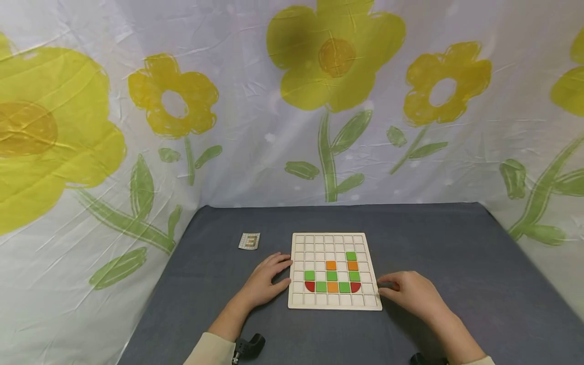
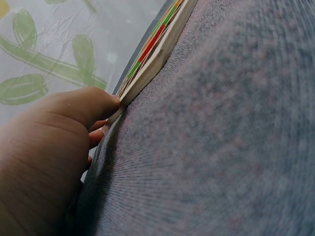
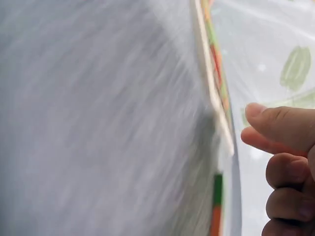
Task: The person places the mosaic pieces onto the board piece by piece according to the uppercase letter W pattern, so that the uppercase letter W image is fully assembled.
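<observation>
A pale square grid board lies on the dark cloth, with several green, orange and red tiles set in its squares. The two red tiles have a rounded corner. My left hand rests at the board's left edge, fingers extended; its thumb touches the rim in the left wrist view. My right hand is at the opposite edge. In the right wrist view its thumb and forefinger stand slightly apart with nothing between them, and the other fingers are bent.
A small card with a printed coloured grid pattern lies beyond the left hand. Low in the right wrist view, a green and orange strip shows beyond the board's end. A flowered curtain hangs behind the table.
</observation>
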Tool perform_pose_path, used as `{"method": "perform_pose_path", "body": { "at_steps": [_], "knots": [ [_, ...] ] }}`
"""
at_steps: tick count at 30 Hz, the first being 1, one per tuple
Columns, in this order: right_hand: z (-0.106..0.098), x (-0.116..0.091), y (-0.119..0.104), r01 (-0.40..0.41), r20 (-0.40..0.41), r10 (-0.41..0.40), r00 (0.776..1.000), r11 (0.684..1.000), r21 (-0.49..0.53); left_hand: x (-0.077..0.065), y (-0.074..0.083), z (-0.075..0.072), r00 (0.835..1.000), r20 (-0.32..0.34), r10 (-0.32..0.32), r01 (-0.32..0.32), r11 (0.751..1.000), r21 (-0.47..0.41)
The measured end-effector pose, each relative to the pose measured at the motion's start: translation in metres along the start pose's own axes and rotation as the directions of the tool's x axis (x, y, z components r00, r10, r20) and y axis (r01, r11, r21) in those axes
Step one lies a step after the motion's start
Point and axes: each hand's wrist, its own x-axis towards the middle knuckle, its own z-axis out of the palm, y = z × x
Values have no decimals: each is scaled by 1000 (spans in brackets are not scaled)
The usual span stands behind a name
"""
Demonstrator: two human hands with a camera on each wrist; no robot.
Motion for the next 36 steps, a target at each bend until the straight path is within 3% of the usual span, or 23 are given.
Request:
{"method": "perform_pose_path", "body": {
  "at_steps": [8, 15, 23, 36],
  "knots": [
    [-8, -21, 31, -16, 12, 16, 1000, 1000, -15, 0, 1, 0, 1000, 0, -3, 3, 1000, -6],
    [-14, -33, 45, -149, 71, 148, 986, 989, 7, -1, -1, 1, 1000, 2, -1, 1, 1000, -3],
    [-14, -36, 49, -106, 32, 105, 994, 994, 20, 1, 0, 1, 1000, 4, -8, 8, 1000, 2],
    [-9, -20, 39, -82, 29, 82, 996, 997, 7, 1, -1, 1, 1000, 2, 4, -4, 1000, 2]
  ]
}}
